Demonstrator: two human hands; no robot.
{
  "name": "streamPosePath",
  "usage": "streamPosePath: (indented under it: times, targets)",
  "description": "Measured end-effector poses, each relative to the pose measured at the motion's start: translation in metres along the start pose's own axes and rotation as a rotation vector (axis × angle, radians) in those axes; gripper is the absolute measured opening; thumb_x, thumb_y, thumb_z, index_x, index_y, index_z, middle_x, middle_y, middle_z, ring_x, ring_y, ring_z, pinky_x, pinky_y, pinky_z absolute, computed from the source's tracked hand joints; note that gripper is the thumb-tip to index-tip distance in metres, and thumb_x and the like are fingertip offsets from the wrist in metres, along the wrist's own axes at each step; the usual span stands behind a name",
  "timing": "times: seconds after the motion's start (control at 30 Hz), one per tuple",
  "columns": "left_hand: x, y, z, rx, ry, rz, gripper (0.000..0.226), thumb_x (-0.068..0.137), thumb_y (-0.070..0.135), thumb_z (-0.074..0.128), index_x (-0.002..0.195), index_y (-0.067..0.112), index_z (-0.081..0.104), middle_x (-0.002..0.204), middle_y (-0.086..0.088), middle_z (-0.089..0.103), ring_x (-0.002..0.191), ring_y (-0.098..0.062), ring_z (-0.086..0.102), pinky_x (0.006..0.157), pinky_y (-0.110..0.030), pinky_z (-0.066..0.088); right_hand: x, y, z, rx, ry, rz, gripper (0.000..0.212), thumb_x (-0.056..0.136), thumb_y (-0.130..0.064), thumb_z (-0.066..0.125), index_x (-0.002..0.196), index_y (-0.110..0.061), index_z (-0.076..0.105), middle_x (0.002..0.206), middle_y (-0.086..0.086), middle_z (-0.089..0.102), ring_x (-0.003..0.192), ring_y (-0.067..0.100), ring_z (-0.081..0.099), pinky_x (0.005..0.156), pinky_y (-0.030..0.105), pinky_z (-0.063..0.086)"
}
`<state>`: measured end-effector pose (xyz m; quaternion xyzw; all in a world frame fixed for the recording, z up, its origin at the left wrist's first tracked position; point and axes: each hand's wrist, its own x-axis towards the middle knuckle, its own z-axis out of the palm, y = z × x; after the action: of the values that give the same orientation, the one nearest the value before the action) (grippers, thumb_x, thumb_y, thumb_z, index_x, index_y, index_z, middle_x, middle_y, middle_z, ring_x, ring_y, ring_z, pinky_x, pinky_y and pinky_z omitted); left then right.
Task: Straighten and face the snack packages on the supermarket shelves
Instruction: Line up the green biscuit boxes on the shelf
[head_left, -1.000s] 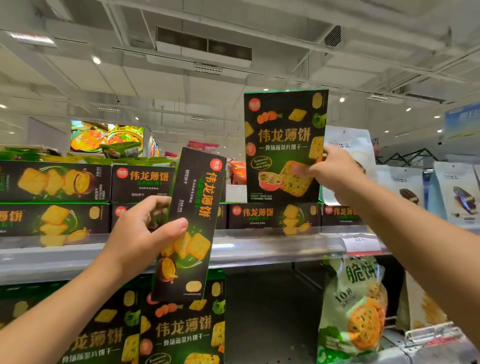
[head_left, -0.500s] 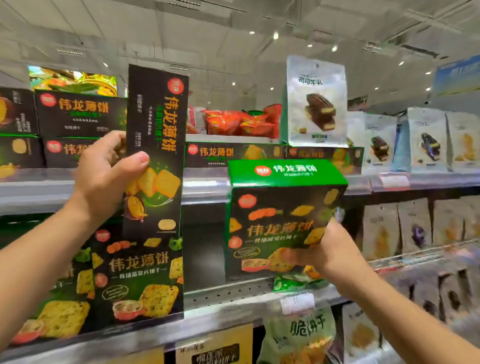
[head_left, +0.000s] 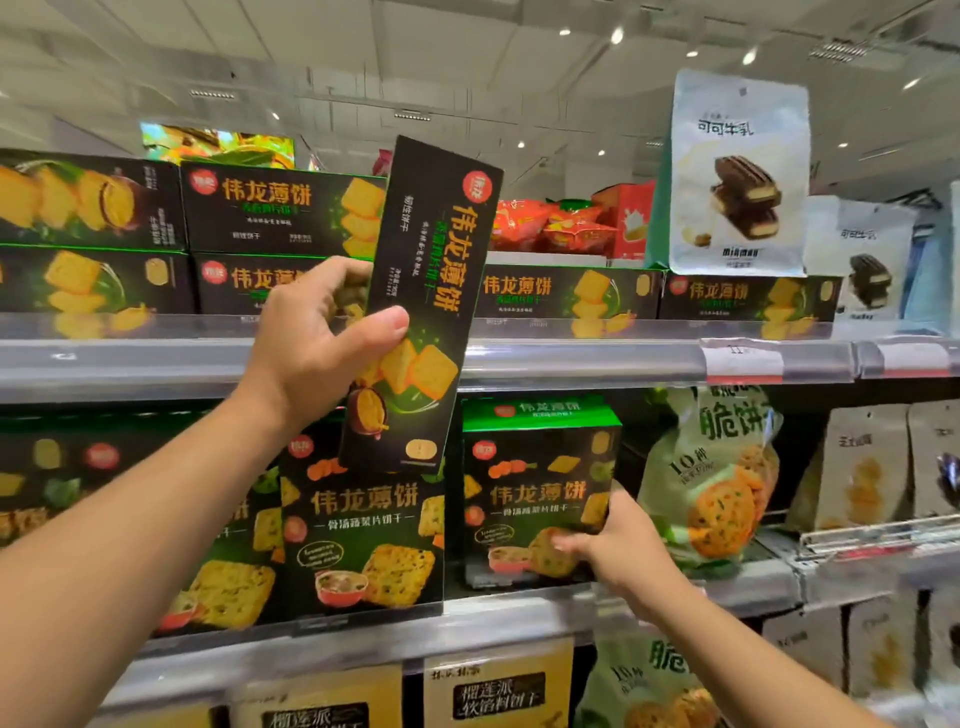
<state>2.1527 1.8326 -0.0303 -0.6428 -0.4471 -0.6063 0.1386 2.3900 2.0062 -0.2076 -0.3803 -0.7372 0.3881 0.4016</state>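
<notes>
Supermarket aisle under a white ceiling with spot lights; 2 stocked shelf levels (head_left: 571, 358) face the person. The right hand (head_left: 618, 545) has brought the green-topped cracker box (head_left: 535, 488) down from above the upper shelf, where it was held 1.0 s ago, to the lower shelf, where it now stands upright, front forward, just right of a matching front-row box (head_left: 363, 525). Fingers and thumb pinch its lower right corner. This box appears nearly faced; only a final squaring seems left. The left hand (head_left: 317, 343) grips a long narrow box (head_left: 421, 306), held on end and slightly tilted, in front of the upper shelf edge; it is not yet shelved and likely belongs with the flat-lying boxes (head_left: 280, 208) behind that hand. Legible print: 伟龙薄饼 on the dark boxes, 骨汤蔬菜片饼干 beneath it on the lower ones. Above the right hand a white pouch (head_left: 737, 171) reads 可可牛乳; to its right a green bag (head_left: 717, 478) shows 脆饼 and "10". Price tags are too blurred to read.
</notes>
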Motion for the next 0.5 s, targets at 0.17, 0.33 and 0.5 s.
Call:
streamPosePath:
  times: [0.17,0.33,0.5]
  targets:
    - [-0.001,-0.001,-0.003,0.051,-0.016,0.021,0.062,0.07,0.052,0.061,0.111,0.007,0.063,0.101,-0.006,0.07,0.094,-0.026,0.066,0.08,-0.041,0.054,0.007,-0.006,0.016,0.05,-0.113,0.063,0.043,0.073,-0.011,0.082,0.108,-0.024,0.06,0.1,-0.006,0.074,0.094,0.013,0.07,0.089,0.043,0.055]
    - [-0.002,0.002,-0.002,0.041,-0.011,-0.001,0.057,0.07,0.051,0.061,0.109,0.009,0.064,0.099,0.003,0.069,0.091,-0.014,0.066,0.078,-0.026,0.052,0.006,-0.011,0.021,0.035,-0.132,0.092,0.042,0.077,-0.01,0.079,0.112,-0.022,0.058,0.101,-0.006,0.073,0.096,0.012,0.069,0.091,0.042,0.055]
    - [-0.002,0.002,-0.003,0.053,-0.014,-0.004,0.06,0.07,0.052,0.06,0.11,0.008,0.064,0.1,0.002,0.069,0.091,-0.012,0.065,0.077,-0.022,0.05,0.003,-0.013,0.016,0.035,-0.15,0.111,0.041,0.078,-0.009,0.078,0.112,-0.02,0.058,0.101,-0.004,0.074,0.096,0.014,0.069,0.091,0.043,0.054]
